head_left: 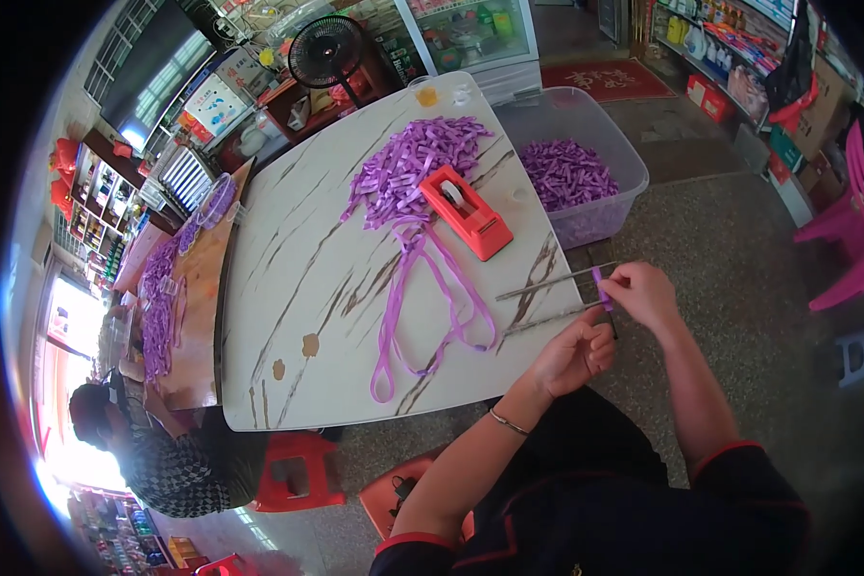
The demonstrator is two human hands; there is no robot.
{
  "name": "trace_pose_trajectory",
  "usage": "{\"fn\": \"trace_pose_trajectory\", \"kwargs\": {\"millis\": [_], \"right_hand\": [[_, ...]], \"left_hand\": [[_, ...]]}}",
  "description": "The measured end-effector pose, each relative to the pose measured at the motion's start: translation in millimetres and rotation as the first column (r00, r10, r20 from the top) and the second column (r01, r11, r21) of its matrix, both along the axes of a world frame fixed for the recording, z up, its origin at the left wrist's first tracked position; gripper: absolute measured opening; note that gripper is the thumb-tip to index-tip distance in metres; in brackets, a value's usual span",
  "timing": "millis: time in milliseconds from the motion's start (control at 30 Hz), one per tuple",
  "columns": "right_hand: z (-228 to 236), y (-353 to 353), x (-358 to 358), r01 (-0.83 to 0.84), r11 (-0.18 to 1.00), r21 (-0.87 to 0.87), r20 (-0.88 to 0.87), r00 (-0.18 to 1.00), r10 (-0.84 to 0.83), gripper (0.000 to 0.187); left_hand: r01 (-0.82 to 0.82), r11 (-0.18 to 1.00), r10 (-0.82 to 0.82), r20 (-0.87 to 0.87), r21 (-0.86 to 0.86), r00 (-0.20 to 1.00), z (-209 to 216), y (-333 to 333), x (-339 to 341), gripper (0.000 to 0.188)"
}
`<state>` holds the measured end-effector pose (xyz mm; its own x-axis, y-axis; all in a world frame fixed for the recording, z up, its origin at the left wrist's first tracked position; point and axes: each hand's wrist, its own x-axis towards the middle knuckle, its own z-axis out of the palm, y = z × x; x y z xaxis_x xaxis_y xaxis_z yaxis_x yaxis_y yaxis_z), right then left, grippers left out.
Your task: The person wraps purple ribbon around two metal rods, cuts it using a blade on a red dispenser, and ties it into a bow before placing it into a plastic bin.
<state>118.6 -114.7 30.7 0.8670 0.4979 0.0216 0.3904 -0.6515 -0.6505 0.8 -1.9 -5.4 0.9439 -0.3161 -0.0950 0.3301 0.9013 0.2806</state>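
Observation:
Two thin metal rods (547,281) stick out past the right edge of the table, side by side. A short purple ribbon (600,285) spans them near their outer ends. My right hand (643,296) pinches at this ribbon from the right. Just below, my left hand (576,357) is closed with its fingers curled, close to the lower rod and the ribbon's lower end; what it holds, if anything, is hidden. Long loose loops of purple ribbon (390,331) lie on the table to the left, running up to a heap of purple ribbon pieces (418,158).
A red tape dispenser (468,213) sits beside the heap on the marble-patterned table (288,230). Right of the table stands a clear plastic bin (629,182) filled with purple ribbon pieces. Another person (154,461) sits at a wooden table (197,326) on the left. Red stools (298,470) stand below.

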Motion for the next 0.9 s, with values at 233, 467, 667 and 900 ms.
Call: {"fn": "trace_pose_trajectory", "kwargs": {"millis": [233, 467, 667, 900], "right_hand": [[-34.0, -11.3, 56.6, -0.161, 0.942, 0.294, -0.667, 0.671, 0.323, 0.020], [-124.0, 1.8, 49.8, 0.217, 0.647, 0.731, -0.682, 0.201, 0.703, 0.021], [-184.7, 45.7, 2.4, 0.611, -0.012, 0.792, -0.154, 0.218, 0.964, 0.023], [-120.8, 10.3, 32.0, 0.392, 0.644, 0.657, -0.726, 0.098, 0.680, 0.024]], "left_hand": [[0.009, 0.999, -0.009, -0.007, -0.031, 1.000, 2.0, 0.2, -0.2, 0.048], [0.009, 1.000, -0.009, 0.003, -0.022, 1.000, 4.8, 2.0, -0.5, 0.038], [0.019, 0.999, -0.018, 0.021, -0.033, 1.000, 8.4, -1.5, 1.0, 0.047], [-0.013, 1.000, 0.013, 0.006, -0.001, 1.000, 5.5, -0.6, 3.2, 0.040]]}}
